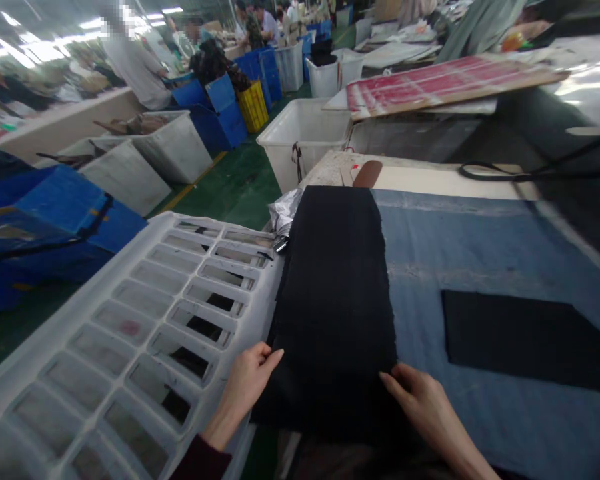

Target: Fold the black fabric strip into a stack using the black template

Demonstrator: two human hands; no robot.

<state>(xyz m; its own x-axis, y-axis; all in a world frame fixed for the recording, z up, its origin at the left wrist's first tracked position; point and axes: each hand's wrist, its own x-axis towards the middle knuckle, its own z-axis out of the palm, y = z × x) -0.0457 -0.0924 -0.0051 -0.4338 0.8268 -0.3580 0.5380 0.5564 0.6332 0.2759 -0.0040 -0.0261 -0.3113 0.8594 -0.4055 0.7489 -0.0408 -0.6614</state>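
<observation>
Right hand (420,393) and left hand (250,373) lie nearest, each closed in a pinch on one long edge of a black cloth (340,287), thumbs on top. Gripping opposite edges probably keeps the near end spread and square. The cloth lies lengthwise along the left side of the blue-topped table (415,247), its near end reaching the person's body; the tabletop seems to carry most of its weight. A smaller black piece (520,340) lies flat to the right, apart from the cloth, perhaps set there to be within reach. Left of the table, a white crate (170,300) stands close alongside, likely for convenience.

The fingers under the cloth are largely hidden, so how much each hand holds is unclear. Its near end fades into shadow, and whether it is one layer or several is hard to make out. Dark scraps show through the crate's slots, but not their shape. The smaller piece runs to the right border, the crate is cut off at lower left, and the people (135,60) beyond are blurred.
</observation>
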